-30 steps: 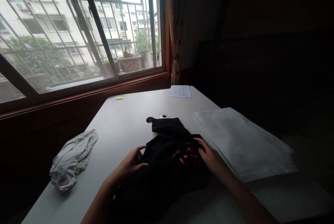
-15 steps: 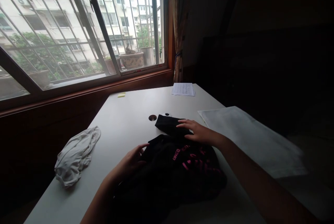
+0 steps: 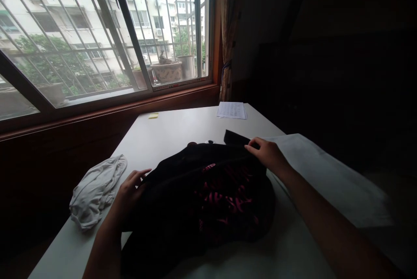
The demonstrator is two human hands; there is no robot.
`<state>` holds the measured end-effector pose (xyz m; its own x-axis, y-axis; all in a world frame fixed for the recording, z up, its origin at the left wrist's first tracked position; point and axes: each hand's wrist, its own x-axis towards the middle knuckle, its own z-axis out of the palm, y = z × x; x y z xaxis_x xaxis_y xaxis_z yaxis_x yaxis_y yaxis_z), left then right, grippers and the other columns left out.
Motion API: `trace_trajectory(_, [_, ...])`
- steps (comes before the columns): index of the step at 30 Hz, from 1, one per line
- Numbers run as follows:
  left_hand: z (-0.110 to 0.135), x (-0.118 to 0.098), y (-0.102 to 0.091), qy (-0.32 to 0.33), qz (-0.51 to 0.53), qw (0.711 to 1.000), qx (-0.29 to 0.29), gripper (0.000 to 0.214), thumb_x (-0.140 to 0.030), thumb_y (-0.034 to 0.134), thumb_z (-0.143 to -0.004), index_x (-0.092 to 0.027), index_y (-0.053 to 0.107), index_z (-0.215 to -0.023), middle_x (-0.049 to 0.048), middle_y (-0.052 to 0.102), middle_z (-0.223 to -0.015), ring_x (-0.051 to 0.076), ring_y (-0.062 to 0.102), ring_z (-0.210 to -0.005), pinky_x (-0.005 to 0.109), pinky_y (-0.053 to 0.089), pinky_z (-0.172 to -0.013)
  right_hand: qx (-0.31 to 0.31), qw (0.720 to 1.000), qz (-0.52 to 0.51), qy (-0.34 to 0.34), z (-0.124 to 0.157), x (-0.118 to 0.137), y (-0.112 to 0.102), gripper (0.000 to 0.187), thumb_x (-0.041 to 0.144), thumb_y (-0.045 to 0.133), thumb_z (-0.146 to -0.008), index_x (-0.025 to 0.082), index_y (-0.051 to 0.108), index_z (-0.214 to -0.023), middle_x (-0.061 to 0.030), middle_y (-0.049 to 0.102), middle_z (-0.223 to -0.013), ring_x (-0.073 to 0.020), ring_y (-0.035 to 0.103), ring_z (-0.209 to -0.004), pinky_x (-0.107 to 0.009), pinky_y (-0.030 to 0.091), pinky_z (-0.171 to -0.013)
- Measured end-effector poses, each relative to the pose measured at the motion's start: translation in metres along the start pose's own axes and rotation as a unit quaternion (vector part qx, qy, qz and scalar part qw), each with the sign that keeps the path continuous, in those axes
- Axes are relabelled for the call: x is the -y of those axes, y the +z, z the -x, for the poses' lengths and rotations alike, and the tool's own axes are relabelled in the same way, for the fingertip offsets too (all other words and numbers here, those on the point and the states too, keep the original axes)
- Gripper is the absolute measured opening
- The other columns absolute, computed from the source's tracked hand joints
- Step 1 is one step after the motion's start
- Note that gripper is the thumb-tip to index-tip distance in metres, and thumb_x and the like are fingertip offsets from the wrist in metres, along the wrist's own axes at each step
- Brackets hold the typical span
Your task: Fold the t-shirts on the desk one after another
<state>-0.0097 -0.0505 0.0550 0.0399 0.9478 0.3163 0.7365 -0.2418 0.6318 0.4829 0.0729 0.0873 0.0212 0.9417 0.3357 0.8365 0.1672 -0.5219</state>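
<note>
A black printed top with pink lettering is spread across the near part of the white table, its folds dark and hard to make out. At its left edge, my left hand holds the fabric between thumb and fingers. On the far right, my right hand pinches the top's upper edge. Just past those fingertips a narrow black piece of cloth sticks out; whether it is a sleeve or a hem I cannot tell.
A crumpled light grey cloth lies at the table's left edge. White fabric spreads along the right side. Printed papers and a yellow sticky note lie at the far end, below a barred window.
My hands have moved apart, left hand leftward and right hand rightward, and the black top is stretched wider. The narrow black piece has shifted right with my right hand.
</note>
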Motion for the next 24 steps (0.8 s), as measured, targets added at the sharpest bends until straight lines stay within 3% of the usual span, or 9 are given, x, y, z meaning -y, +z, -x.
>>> trace_trajectory(3, [-0.004, 0.000, 0.017, 0.027, -0.033, 0.999, 0.007, 0.027, -0.036, 0.057, -0.093, -0.029, 0.073, -0.114, 0.0066, 0.065, -0.101, 0.026, 0.062, -0.093, 0.041, 0.054, -0.085, -0.014, 0.998, 0.063, 0.017, 0.009, -0.014, -0.013, 0.020, 0.045, 0.066, -0.085, 0.025, 0.069, -0.084, -0.0019, 0.069, -0.075, -0.0213, 0.061, -0.069, -0.032, 0.042, -0.065])
trace_trajectory(8, [-0.005, -0.001, 0.040, 0.053, -0.069, 0.996, 0.033, 0.022, -0.038, 0.057, -0.095, -0.029, 0.074, -0.107, 0.0077, 0.067, -0.108, 0.029, 0.062, -0.103, 0.045, 0.052, -0.094, 0.171, 0.967, 0.185, -0.035, 0.029, -0.021, -0.013, 0.015, 0.035, 0.081, -0.067, 0.026, 0.071, -0.063, -0.0080, 0.067, -0.092, -0.0309, 0.059, -0.093, -0.038, 0.048, -0.071])
trace_trajectory(11, [-0.004, -0.002, 0.040, 0.029, -0.056, 0.998, 0.027, 0.027, -0.041, 0.058, -0.095, -0.028, 0.069, -0.116, 0.0077, 0.066, -0.110, 0.029, 0.064, -0.105, 0.045, 0.053, -0.095, 0.172, 0.961, 0.198, -0.084, 0.035, -0.008, -0.009, 0.014, 0.030, 0.081, -0.069, 0.025, 0.071, -0.060, -0.0106, 0.067, -0.103, -0.0347, 0.056, -0.102, -0.044, 0.051, -0.077])
trace_trajectory(14, [-0.005, -0.002, 0.040, 0.003, -0.042, 0.999, 0.026, 0.034, -0.042, 0.058, -0.094, -0.025, 0.067, -0.122, 0.0083, 0.066, -0.110, 0.028, 0.066, -0.102, 0.045, 0.054, -0.094, 0.123, 0.968, 0.124, -0.181, 0.027, 0.010, 0.001, 0.004, 0.028, 0.073, -0.080, 0.026, 0.076, -0.077, -0.0092, 0.066, -0.116, -0.0343, 0.053, -0.118, -0.047, 0.048, -0.097])
trace_trajectory(16, [-0.005, -0.003, 0.040, -0.015, -0.034, 0.999, 0.035, 0.036, -0.043, 0.058, -0.093, -0.025, 0.066, -0.123, 0.0085, 0.067, -0.110, 0.028, 0.067, -0.102, 0.045, 0.054, -0.094, 0.154, 0.963, 0.069, -0.210, 0.015, 0.020, 0.015, 0.011, 0.027, 0.070, -0.084, 0.026, 0.077, -0.092, -0.0070, 0.065, -0.121, -0.0299, 0.056, -0.119, -0.042, 0.047, -0.103])
trace_trajectory(20, [-0.005, -0.004, 0.037, -0.063, -0.007, 0.996, 0.068, 0.043, -0.048, 0.058, -0.091, -0.023, 0.065, -0.125, 0.0090, 0.068, -0.110, 0.028, 0.067, -0.103, 0.045, 0.055, -0.093, 0.278, 0.941, 0.030, -0.188, -0.013, 0.023, 0.054, 0.037, 0.036, 0.071, -0.087, 0.028, 0.069, -0.124, -0.0061, 0.062, -0.132, -0.0243, 0.065, -0.108, -0.034, 0.051, -0.096])
trace_trajectory(24, [-0.002, 0.000, 0.023, -0.134, 0.050, 0.981, 0.134, 0.058, -0.059, 0.063, -0.086, -0.023, 0.061, -0.132, 0.0098, 0.068, -0.115, 0.028, 0.068, -0.099, 0.042, 0.056, -0.086, 0.285, 0.937, 0.072, -0.189, -0.024, 0.014, 0.084, 0.054, 0.046, 0.076, -0.083, 0.027, 0.064, -0.132, -0.0091, 0.060, -0.135, -0.0299, 0.057, -0.123, -0.037, 0.049, -0.098])
